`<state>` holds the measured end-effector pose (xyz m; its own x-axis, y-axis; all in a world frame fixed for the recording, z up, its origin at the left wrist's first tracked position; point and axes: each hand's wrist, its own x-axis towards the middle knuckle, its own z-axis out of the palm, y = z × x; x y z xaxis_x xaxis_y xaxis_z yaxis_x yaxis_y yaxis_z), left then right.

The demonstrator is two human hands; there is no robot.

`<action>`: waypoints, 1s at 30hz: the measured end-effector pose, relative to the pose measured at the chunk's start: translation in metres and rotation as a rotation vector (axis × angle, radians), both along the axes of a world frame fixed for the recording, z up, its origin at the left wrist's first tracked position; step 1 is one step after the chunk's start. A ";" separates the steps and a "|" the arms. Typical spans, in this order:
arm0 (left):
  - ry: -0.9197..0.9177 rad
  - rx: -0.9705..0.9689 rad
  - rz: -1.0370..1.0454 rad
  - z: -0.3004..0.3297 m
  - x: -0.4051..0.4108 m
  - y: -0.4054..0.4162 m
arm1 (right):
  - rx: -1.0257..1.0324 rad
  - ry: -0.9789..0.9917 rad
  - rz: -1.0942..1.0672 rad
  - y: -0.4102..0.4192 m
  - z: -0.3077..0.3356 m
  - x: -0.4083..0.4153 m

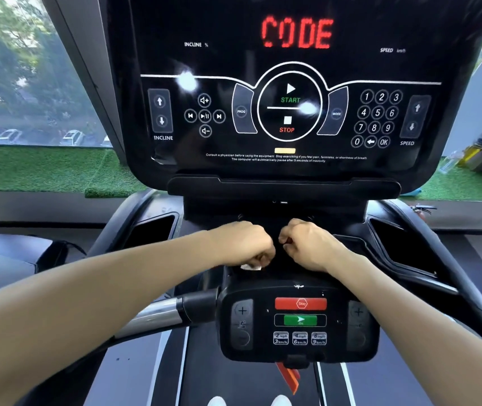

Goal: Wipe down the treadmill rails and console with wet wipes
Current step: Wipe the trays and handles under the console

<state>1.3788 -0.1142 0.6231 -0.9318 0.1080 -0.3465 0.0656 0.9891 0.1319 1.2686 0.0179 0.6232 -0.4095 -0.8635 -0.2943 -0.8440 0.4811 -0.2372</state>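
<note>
The treadmill's black console [289, 112] fills the upper view, its display reading CODE in red. Below it sits a smaller control pod [298, 320] with a red Stop bar and a green Go button. My left hand [242, 244] is curled over a white wet wipe [250, 267], a corner of which shows under the fingers, on the dark ledge between console and pod. My right hand [307, 244] is beside it, fingers curled; what it holds, if anything, is hidden. A chrome handrail [157, 313] runs left from the pod.
Two dark cup-holder recesses flank the hands, one on the left [151, 230] and one on the right [403, 244]. Green artificial turf [43, 168] lines the window sill behind. A yellow bottle [472, 152] stands at the right sill. My white shoe tips [280, 401] show at the bottom.
</note>
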 end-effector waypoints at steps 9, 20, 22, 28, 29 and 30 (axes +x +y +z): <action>0.220 -0.446 0.123 -0.020 -0.005 -0.013 | -0.003 0.028 0.030 0.001 0.000 -0.005; 0.255 -0.004 0.210 -0.018 0.005 -0.021 | -0.015 0.010 0.047 -0.003 -0.002 -0.003; 0.229 0.196 0.162 -0.017 0.011 -0.017 | -0.025 0.008 0.035 -0.004 -0.003 -0.002; -0.018 0.337 0.038 -0.009 0.006 -0.011 | -0.022 0.021 0.045 -0.003 -0.003 0.000; -0.056 0.344 0.034 -0.008 0.006 -0.014 | -0.023 0.021 0.045 -0.002 -0.003 0.000; -0.090 0.349 0.037 -0.008 0.006 -0.018 | -0.024 0.018 0.042 -0.002 -0.003 0.000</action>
<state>1.3852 -0.1317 0.6151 -0.9046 0.2016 -0.3757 0.0037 0.8849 0.4658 1.2684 0.0155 0.6206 -0.3776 -0.8869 -0.2662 -0.8676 0.4393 -0.2329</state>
